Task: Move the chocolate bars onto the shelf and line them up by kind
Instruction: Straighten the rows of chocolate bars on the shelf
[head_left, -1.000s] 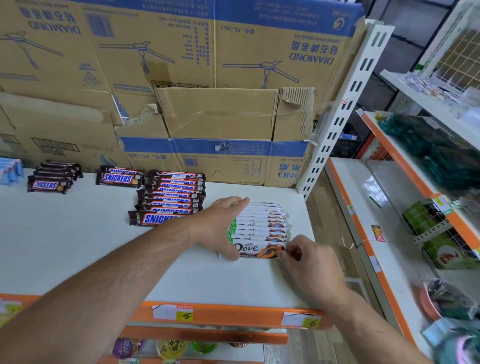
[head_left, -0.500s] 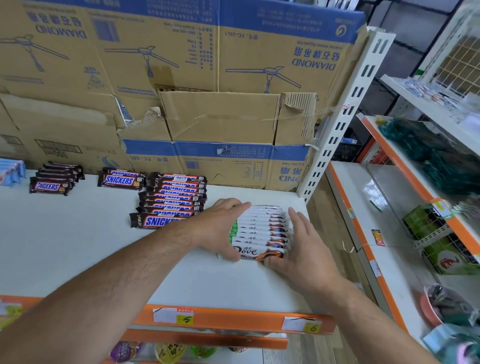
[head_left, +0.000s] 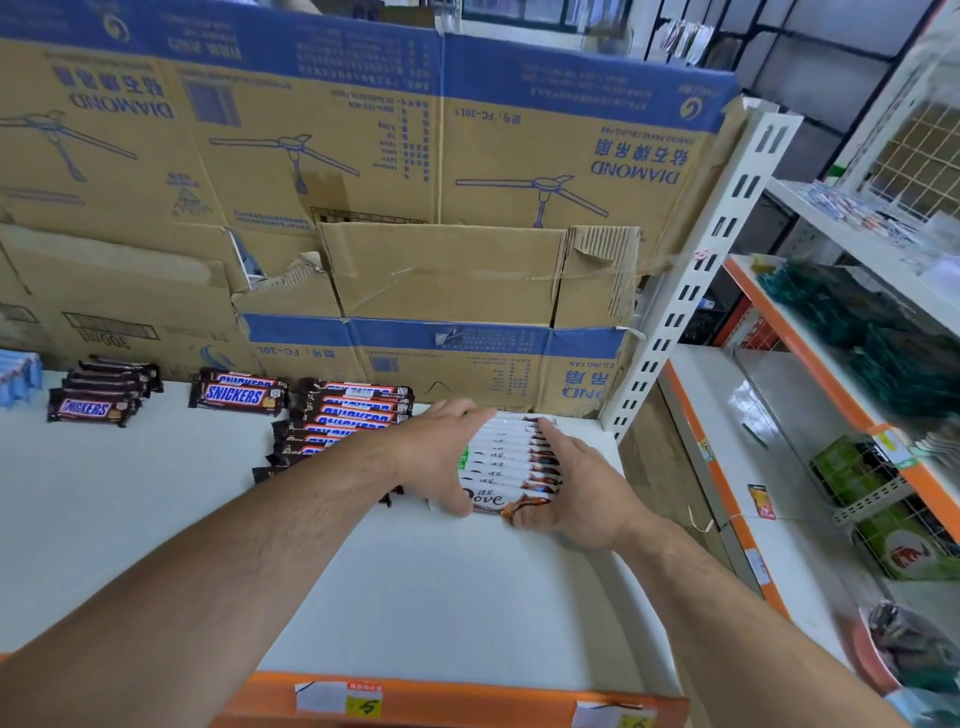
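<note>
White shop shelf (head_left: 156, 545) with an orange front strip, backed by big upside-down cardboard fan boxes (head_left: 363, 156). On the shelf at about 1 o'clock from the middle, a tidy overlapped row of white-and-brown Dove chocolate bars (head_left: 511, 462), running front to back. Pressed flat against the row's left edge, the left hand (head_left: 436, 457), fingers straight and not curled around anything; pressed against the right edge, the right hand (head_left: 582, 493), also open, thumb near the front bar. So no real grasp, only a squeeze of the row between two open palms. Just beside, at 10 o'clock from the hands, a long fanned row of brown Snickers bars (head_left: 348, 415), partly hidden under the left forearm; further at 9 o'clock two smaller Snickers piles (head_left: 236, 397) (head_left: 98, 400), well apart from each other. Probably the squaring step for the Dove row. Risk from here: too strong a squeeze could buckle the slippery wrappers and make bars pop up or slide out of order; also the left forearm, lying low over the Snickers row, could drag those bars crooked when pulled back.
</note>
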